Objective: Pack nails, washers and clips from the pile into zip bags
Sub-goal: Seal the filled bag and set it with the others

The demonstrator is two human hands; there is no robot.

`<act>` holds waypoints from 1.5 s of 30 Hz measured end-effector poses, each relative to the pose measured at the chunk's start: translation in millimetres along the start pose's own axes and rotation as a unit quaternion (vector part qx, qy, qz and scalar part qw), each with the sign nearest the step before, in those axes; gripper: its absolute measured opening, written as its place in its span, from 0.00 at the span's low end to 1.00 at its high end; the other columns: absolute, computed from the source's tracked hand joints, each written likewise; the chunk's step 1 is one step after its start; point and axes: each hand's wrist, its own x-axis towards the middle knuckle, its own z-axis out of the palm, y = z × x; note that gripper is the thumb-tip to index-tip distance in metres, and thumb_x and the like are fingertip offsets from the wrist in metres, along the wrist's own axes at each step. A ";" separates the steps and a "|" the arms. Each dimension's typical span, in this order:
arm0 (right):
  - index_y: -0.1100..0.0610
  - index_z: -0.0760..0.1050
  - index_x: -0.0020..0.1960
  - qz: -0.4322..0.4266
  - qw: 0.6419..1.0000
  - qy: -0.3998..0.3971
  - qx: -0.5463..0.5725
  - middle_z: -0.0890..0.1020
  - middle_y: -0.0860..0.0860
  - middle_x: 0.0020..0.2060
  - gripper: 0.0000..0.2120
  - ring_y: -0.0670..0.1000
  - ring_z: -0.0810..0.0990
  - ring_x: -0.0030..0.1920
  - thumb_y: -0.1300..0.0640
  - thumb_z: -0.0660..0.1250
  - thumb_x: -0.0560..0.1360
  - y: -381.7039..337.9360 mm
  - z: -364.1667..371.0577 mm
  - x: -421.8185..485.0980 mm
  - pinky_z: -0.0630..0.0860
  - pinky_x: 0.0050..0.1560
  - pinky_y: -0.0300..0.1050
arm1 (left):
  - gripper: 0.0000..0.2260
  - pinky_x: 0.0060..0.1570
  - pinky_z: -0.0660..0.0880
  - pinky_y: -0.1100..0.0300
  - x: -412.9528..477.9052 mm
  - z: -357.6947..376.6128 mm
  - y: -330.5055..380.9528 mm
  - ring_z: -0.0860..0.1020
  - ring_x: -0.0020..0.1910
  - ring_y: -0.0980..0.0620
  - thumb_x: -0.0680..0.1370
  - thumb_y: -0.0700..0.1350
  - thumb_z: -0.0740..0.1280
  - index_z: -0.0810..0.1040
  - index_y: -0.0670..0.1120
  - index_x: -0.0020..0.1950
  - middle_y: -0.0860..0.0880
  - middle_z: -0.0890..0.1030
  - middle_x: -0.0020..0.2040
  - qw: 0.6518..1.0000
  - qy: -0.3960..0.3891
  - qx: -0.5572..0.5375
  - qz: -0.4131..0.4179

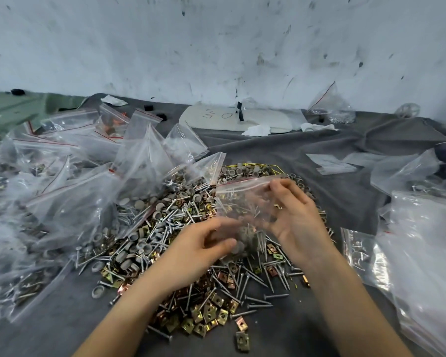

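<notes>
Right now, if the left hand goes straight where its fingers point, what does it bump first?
Likely the zip bag held by the right hand; the left hand is blurred and may touch its bottom already.

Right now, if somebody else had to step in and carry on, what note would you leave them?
Right hand pinches the top of a zip bag above the pile. Left hand is at the bag's lower end; blurred, grip unclear.
The bag holds nails and grey washers; sealed or not, I cannot tell.
Done: many filled bags lie at the left.
Left: a big pile of nails, washers and clips on the grey cloth; more bags lie at the right.
</notes>
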 end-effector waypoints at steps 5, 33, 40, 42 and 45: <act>0.56 0.75 0.50 0.041 0.996 -0.001 0.073 0.81 0.58 0.56 0.09 0.60 0.80 0.57 0.55 0.68 0.71 -16.5 3.4 -3.9 0.78 0.43 0.68 | 0.24 0.61 0.74 0.67 -1.8 11.4 5.8 0.78 0.59 0.65 0.73 0.41 0.74 0.70 0.61 0.61 0.58 0.81 0.59 0.998 0.005 0.048 0.038; 0.54 0.84 0.39 -0.146 0.974 0.084 -0.152 0.85 0.55 0.34 0.08 0.52 0.85 0.35 0.52 0.72 0.62 -14.9 -13.3 -33.4 0.80 0.35 0.41 | 0.07 0.43 0.77 0.69 5.3 23.1 37.6 0.85 0.40 0.54 0.71 0.46 0.68 0.83 0.46 0.45 0.49 0.86 0.40 0.961 0.175 -0.192 0.095; 0.54 0.84 0.40 -0.124 0.979 0.059 -0.151 0.85 0.54 0.35 0.12 0.50 0.84 0.37 0.50 0.75 0.58 -13.5 -24.2 -36.0 0.80 0.37 0.41 | 0.04 0.40 0.79 0.66 5.0 25.1 31.1 0.85 0.38 0.50 0.68 0.42 0.70 0.81 0.42 0.41 0.48 0.86 0.40 0.952 0.165 -0.249 0.068; 0.53 0.85 0.40 -0.114 0.976 0.034 -0.182 0.85 0.53 0.36 0.13 0.48 0.84 0.38 0.51 0.75 0.56 -13.5 -25.1 -36.8 0.80 0.38 0.39 | 0.04 0.43 0.79 0.66 5.4 25.0 32.1 0.85 0.46 0.54 0.69 0.40 0.70 0.81 0.39 0.40 0.47 0.86 0.43 0.955 0.153 -0.243 0.074; 0.53 0.85 0.40 -0.109 0.975 0.018 -0.195 0.85 0.53 0.37 0.13 0.48 0.84 0.38 0.51 0.75 0.56 -13.8 -28.0 -37.9 0.79 0.38 0.37 | 0.07 0.48 0.78 0.66 5.4 23.3 35.1 0.82 0.55 0.58 0.69 0.41 0.70 0.80 0.36 0.39 0.48 0.86 0.46 0.963 0.130 -0.222 0.081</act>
